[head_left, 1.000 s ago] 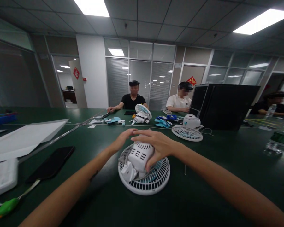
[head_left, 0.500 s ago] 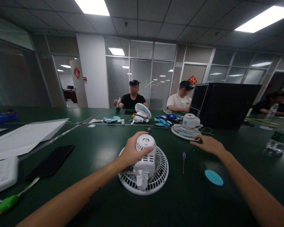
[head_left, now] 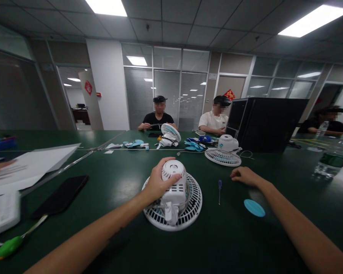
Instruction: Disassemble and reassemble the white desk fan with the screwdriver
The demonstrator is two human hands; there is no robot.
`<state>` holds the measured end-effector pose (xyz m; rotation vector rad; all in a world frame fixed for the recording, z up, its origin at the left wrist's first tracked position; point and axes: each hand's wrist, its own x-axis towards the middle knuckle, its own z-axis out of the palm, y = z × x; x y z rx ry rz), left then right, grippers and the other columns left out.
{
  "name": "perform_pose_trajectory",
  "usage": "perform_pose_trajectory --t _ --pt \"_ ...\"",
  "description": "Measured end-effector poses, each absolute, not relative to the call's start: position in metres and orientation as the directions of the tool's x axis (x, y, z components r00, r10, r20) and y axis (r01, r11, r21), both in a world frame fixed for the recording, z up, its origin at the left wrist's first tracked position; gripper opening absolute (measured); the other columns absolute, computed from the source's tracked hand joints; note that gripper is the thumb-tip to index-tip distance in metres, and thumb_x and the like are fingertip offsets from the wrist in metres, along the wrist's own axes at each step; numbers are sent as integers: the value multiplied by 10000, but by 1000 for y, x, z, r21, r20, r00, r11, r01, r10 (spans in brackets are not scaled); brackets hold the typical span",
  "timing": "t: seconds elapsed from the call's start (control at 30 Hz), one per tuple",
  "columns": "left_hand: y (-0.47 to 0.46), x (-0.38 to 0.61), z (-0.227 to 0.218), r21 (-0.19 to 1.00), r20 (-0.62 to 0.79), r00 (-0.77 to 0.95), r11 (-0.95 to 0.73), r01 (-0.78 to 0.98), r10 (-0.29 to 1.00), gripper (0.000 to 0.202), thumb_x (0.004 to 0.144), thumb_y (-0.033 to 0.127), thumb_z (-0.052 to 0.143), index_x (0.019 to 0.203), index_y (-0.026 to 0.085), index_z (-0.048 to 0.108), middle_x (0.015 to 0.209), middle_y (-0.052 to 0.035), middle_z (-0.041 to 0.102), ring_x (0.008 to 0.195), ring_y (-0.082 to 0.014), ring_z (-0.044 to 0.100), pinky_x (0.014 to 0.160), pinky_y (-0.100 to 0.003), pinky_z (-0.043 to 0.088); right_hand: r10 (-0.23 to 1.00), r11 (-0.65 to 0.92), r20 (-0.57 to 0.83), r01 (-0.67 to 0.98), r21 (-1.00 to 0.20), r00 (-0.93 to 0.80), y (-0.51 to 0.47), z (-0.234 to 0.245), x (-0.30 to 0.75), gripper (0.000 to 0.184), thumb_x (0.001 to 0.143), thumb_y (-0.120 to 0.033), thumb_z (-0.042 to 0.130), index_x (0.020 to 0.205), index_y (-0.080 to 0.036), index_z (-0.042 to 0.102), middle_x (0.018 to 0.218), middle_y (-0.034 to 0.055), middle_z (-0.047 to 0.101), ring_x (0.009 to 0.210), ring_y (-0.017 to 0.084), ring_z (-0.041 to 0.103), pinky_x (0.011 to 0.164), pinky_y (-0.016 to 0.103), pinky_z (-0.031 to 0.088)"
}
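Note:
A small white fan point(head_left: 185, 220) lies grille-down on the green table, its motor housing and bundled plug facing up. My left hand point(head_left: 160, 179) is wrapped round the housing, thumb across its side. To the right, my right hand point(head_left: 244, 176) is just above the table with its fingers curled together; whatever they may hold is too small or hidden to make out. A screwdriver point(head_left: 220, 192) with a blue handle lies between the fan and my right hand. Nearer my right forearm is a light-blue oval disc point(head_left: 254, 207).
Another face-down fan point(head_left: 224, 156) stands beyond my right hand, and a tilted fan point(head_left: 170, 135) farther back. A black computer case point(head_left: 268, 123) and a water bottle point(head_left: 331, 161) are at right. A phone point(head_left: 61, 194) and papers point(head_left: 45, 163) lie left. Co-workers sit opposite.
My right hand has drawn slightly back from the other fan, its fingers curling in. My left hand stays on the fan housing. The view has shifted slightly. A hand shows at the left papers.

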<state>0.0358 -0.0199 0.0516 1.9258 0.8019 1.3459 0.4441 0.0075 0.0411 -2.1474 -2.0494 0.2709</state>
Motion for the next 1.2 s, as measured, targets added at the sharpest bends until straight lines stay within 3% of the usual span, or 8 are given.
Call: perform_pose_trajectory --t 0.13,0.3,0.43,0.5,0.57,0.8,1.0,1.2 --pt "-21 35 52 794 548 295 -598 109 782 568 746 426 709 1229 185 532 1069 -67 661 956 -234 619 870 -345 478 998 -50 17 967 -250 56 7 41 437 74 701 -181 647 702 -171 720 805 80 729 795 217 677 724 292 495" --pt "-22 37 54 803 541 293 -587 98 789 568 738 419 710 1222 178 534 1047 -68 666 928 -232 626 853 -350 487 994 30 108 950 -312 4 1 52 421 118 765 -250 595 773 -171 681 796 86 710 762 217 653 716 321 496" --pt "-22 38 54 808 539 284 -582 91 793 573 726 408 713 1214 169 534 1025 -70 669 909 -232 628 833 -349 494 966 227 212 880 -417 -149 -3 77 383 272 835 -410 546 909 -174 658 839 68 706 789 204 656 748 331 508" --pt "-22 38 54 806 543 280 -585 91 791 573 724 407 713 1212 165 535 1024 -72 669 913 -233 627 840 -351 493 914 389 326 749 -537 -240 -9 95 353 316 808 -454 588 890 -157 662 839 80 705 788 215 661 739 347 518" --pt "-22 37 54 803 546 282 -589 91 789 570 730 410 711 1215 168 534 1037 -73 666 922 -233 626 848 -352 492 859 509 389 640 -576 -333 -18 117 319 312 816 -447 599 901 -159 684 855 78 712 776 203 664 713 336 518" --pt "-25 39 56 786 571 261 -610 98 778 510 735 392 702 1167 171 545 1065 -68 662 948 -231 617 869 -352 478 644 765 473 515 -387 -601 -57 168 218 85 831 -187 649 882 -156 709 841 35 730 758 133 649 695 261 493" --pt "-33 49 58 811 557 218 -581 64 801 496 724 376 719 1137 167 539 1054 -72 666 941 -227 626 856 -348 488 637 769 441 568 -294 -633 -49 156 205 90 846 -126 632 859 -140 720 804 37 729 718 122 633 677 254 465" --pt "-37 52 61 821 546 182 -565 75 818 535 690 338 747 1148 159 538 1088 -87 668 978 -239 633 899 -374 489 638 770 384 565 -298 -668 -49 157 213 85 841 -126 640 856 -140 723 810 34 725 733 123 636 703 249 472"
